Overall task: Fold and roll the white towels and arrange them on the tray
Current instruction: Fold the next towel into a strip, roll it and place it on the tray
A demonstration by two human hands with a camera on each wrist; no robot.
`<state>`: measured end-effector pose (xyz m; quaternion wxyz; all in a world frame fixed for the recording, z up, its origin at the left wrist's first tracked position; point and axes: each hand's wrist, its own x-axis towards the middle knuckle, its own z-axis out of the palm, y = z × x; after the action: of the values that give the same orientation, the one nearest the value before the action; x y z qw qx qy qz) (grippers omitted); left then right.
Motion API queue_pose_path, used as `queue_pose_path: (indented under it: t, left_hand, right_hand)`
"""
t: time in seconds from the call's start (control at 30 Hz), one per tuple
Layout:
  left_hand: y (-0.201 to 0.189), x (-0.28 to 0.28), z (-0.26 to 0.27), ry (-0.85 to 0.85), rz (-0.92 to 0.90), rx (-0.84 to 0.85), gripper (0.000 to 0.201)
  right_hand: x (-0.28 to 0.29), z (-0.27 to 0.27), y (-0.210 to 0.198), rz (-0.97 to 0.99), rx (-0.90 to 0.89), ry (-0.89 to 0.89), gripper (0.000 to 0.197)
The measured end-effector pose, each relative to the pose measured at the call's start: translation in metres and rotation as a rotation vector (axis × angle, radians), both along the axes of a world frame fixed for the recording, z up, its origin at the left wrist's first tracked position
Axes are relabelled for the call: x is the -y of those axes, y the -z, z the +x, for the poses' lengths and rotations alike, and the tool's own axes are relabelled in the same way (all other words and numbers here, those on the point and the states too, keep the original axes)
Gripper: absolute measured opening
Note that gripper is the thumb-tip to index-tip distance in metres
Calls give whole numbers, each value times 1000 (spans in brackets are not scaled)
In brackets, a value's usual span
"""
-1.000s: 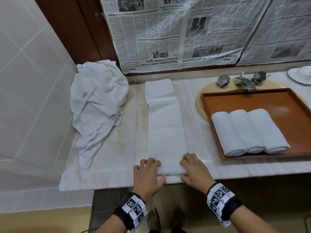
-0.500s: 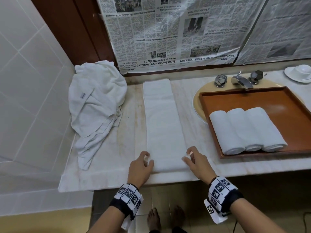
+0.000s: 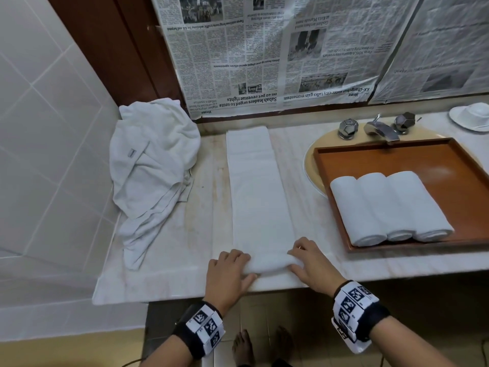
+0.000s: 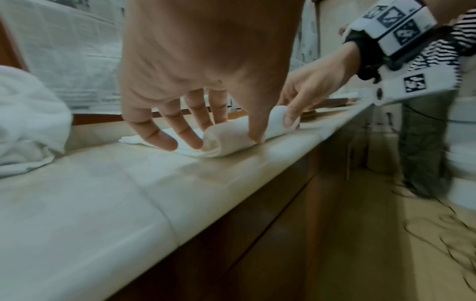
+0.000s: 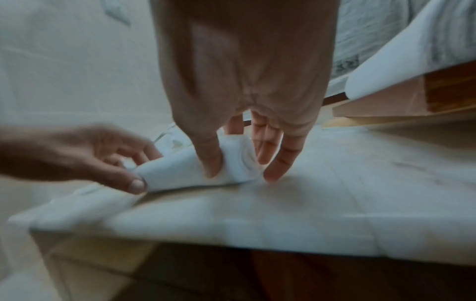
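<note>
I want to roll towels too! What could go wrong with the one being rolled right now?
The roll has only just started at the counter's front edge, so it might slip off. The left hand and right hand pinch opposite ends; uneven pushing could make it crooked. The long flat strip ahead could bunch up and loosen it.

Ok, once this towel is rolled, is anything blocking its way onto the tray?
Nothing visible does. The bare counter lies between the folded towel and the wooden tray, and the tray floor is open behind and right of the three rolled towels.
</note>
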<state>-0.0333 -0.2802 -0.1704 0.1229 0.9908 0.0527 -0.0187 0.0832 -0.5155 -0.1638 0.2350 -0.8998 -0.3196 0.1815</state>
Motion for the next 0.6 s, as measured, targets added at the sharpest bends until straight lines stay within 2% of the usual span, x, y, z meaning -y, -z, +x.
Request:
queue_pose_path:
  t: [0.07, 0.13, 0.23, 0.3, 0.37, 0.47, 0.53, 0.6]
  left_hand:
    - [-4, -8, 8, -41, -74, -60, 49]
    - [-6, -15, 13, -99, -231, -101, 49]
    - [-8, -21, 15, -272, -587, -75, 37]
    - [-9, -19, 19, -372, -674, -59, 30]
    - [-8, -16, 24, -445, -674, -33, 30]
    - [-8, -10, 27, -506, -613, 10, 35]
    - [-5, -6, 25, -488, -512, 33, 35]
    - [-3, -3, 22, -391, -354, 114, 27]
  right_hand:
    - [0, 7, -2, 31, -110, 25, 34]
    - [0, 13, -7, 75, -204, 76, 31]
    - [-4, 16, -8, 158, -259, 216, 25]
    - [-8, 13, -5, 191, -250, 302, 22]
    - [-14, 10, -3, 169, -147, 318, 19]
    - [-17, 5, -1, 113, 90, 251, 20]
    - [-15, 5, 1, 122, 187, 172, 31]
    - [-12, 4, 3, 89, 239, 78, 41]
